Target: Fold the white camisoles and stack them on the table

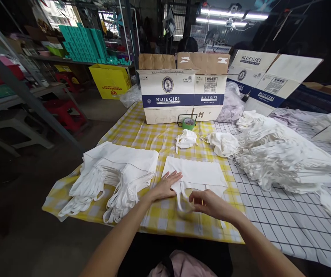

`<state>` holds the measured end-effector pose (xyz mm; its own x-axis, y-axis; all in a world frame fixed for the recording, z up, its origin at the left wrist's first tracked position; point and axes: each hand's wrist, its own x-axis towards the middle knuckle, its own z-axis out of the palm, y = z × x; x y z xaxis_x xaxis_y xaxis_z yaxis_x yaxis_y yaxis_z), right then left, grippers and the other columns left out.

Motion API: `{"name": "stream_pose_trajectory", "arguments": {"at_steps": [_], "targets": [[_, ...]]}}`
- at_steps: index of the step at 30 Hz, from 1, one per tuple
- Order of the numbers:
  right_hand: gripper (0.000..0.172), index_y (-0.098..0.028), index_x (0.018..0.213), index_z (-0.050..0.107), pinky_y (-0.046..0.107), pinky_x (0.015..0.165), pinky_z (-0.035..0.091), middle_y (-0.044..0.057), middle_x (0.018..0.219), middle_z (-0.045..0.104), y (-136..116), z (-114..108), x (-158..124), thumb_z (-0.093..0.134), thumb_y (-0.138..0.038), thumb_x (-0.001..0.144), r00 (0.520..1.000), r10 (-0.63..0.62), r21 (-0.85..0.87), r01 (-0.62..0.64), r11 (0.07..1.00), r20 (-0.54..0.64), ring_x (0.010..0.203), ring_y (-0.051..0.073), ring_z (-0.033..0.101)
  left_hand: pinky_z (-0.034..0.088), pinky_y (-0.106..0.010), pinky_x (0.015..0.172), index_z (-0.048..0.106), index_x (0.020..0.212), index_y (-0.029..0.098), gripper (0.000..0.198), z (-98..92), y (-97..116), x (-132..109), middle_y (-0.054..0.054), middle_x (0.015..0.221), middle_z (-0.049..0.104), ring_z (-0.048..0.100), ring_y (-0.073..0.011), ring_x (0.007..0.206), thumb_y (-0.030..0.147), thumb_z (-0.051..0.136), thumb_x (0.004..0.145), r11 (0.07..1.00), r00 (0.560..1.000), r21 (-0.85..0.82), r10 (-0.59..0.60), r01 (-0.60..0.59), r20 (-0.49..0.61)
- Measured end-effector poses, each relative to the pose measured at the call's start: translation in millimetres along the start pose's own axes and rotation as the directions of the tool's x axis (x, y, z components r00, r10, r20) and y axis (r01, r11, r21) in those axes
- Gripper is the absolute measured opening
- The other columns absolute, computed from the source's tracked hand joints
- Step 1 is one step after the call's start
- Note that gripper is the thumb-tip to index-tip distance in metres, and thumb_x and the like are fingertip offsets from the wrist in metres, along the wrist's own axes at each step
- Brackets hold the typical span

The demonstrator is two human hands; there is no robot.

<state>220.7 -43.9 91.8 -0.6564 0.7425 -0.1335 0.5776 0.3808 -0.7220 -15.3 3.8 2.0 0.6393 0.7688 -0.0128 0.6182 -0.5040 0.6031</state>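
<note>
A white camisole-like top [201, 172] lies flat in front of me on the yellow checked cloth, its scalloped edge away from me. My left hand [167, 185] rests on its left side, palm down with fingers apart. Closed in a pinch, my right hand [208, 202] holds a thin white shoulder strap [179, 202] near the top's lower edge; the strap is slightly blurred. To the left sits a neat stack of similar white tops [122, 157], straps hanging toward me. Two crumpled white pieces, one a small bundle [186, 139], lie beyond the flat top.
A large loose heap of white garments [281, 152] covers the right side, on a white grid cloth [269, 215]. Behind stand an open beer carton [168, 109] and a roll of green tape [188, 123]. A metal post [35, 82] slants at the left.
</note>
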Motion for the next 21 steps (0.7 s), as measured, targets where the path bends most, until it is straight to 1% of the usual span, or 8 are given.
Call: {"name": "stream_pose_trajectory", "arguments": {"at_steps": [1, 3, 5, 7, 11, 13, 17, 21], "targets": [[0.012, -0.022, 0.085, 0.059, 0.022, 0.057, 0.038, -0.002, 0.068, 0.061, 6, 2, 2, 0.051, -0.031, 0.083, 0.999, 0.036, -0.009, -0.037, 0.999, -0.027, 0.060, 0.012, 0.054, 0.007, -0.041, 0.112, 0.023, 0.139, 0.029, 0.073, -2.4, 1, -1, 0.002, 0.146, 0.024, 0.014, -0.0189, 0.136, 0.022, 0.052, 0.073, 1.000, 1.000, -0.021, 0.001, -0.001, 0.007], [0.019, -0.021, 0.082, 0.060, 0.023, 0.056, 0.037, -0.001, 0.067, 0.061, 19, 8, 10, 0.045, -0.033, 0.085, 0.980, 0.125, -0.047, -0.134, 0.990, -0.154, 0.060, 0.013, 0.054, 0.006, -0.039, 0.113, 0.021, 0.140, 0.029, 0.072, -7.4, 3, -2, 0.004, 0.147, 0.023, 0.013, -0.0172, 0.136, 0.018, 0.047, 0.073, 0.997, 1.000, -0.083, -0.005, 0.007, 0.019], [0.022, -0.020, 0.080, 0.059, 0.024, 0.057, 0.036, 0.001, 0.069, 0.062, 31, 16, 22, 0.042, -0.032, 0.087, 0.941, 0.192, -0.081, -0.222, 0.972, -0.280, 0.062, 0.014, 0.055, 0.004, -0.038, 0.113, 0.021, 0.140, 0.029, 0.071, -11.7, 5, -3, 0.005, 0.147, 0.021, 0.013, -0.0161, 0.136, 0.016, 0.044, 0.074, 0.988, 0.999, -0.153, -0.022, 0.027, 0.031], [0.019, -0.020, 0.082, 0.058, 0.024, 0.058, 0.036, 0.002, 0.075, 0.062, 37, 27, 36, 0.043, -0.032, 0.085, 0.906, 0.223, -0.113, -0.279, 0.954, -0.360, 0.063, 0.014, 0.055, 0.004, -0.039, 0.113, 0.022, 0.139, 0.031, 0.069, -14.3, 5, -3, 0.005, 0.147, 0.019, 0.011, -0.0172, 0.137, 0.016, 0.043, 0.075, 0.973, 0.997, -0.223, -0.055, 0.064, 0.049], [0.014, -0.019, 0.086, 0.054, 0.024, 0.060, 0.035, 0.004, 0.085, 0.061, 36, 52, 61, 0.047, -0.031, 0.083, 0.863, 0.253, -0.204, -0.369, 0.907, -0.437, 0.069, 0.015, 0.056, 0.012, -0.049, 0.109, 0.026, 0.137, 0.036, 0.061, -15.5, 0, -4, 0.007, 0.148, 0.017, 0.003, -0.0253, 0.137, 0.021, 0.040, 0.079, 0.920, 0.977, -0.330, -0.190, 0.213, 0.099], [0.012, -0.018, 0.085, 0.054, 0.025, 0.064, 0.035, 0.005, 0.086, 0.060, 34, 61, 70, 0.051, -0.029, 0.080, 0.849, 0.292, -0.217, -0.416, 0.883, -0.440, 0.075, 0.018, 0.056, 0.013, -0.050, 0.109, 0.030, 0.136, 0.036, 0.058, -14.9, -1, -4, 0.007, 0.147, 0.020, 0.003, -0.0260, 0.137, 0.022, 0.039, 0.081, 0.905, 0.971, -0.354, -0.218, 0.237, 0.093], [0.008, -0.016, 0.082, 0.055, 0.028, 0.068, 0.035, 0.009, 0.087, 0.061, 33, 71, 79, 0.051, -0.022, 0.078, 0.832, 0.361, -0.151, -0.457, 0.877, -0.420, 0.081, 0.021, 0.057, 0.016, -0.042, 0.110, 0.041, 0.130, 0.032, 0.050, -11.3, 2, -1, 0.004, 0.141, 0.036, 0.019, -0.0210, 0.135, 0.020, 0.041, 0.082, 0.930, 0.987, -0.343, -0.153, 0.130, -0.040], [0.010, -0.016, 0.079, 0.057, 0.026, 0.066, 0.035, 0.009, 0.083, 0.063, 37, 68, 82, 0.047, -0.019, 0.077, 0.822, 0.398, -0.059, -0.458, 0.887, -0.408, 0.077, 0.019, 0.058, 0.027, -0.036, 0.105, 0.059, 0.113, 0.025, 0.039, -4.6, 7, 7, -0.001, 0.124, 0.054, 0.041, -0.0197, 0.121, 0.016, 0.050, 0.076, 0.980, 0.972, -0.196, -0.088, 0.044, -0.218]]}}
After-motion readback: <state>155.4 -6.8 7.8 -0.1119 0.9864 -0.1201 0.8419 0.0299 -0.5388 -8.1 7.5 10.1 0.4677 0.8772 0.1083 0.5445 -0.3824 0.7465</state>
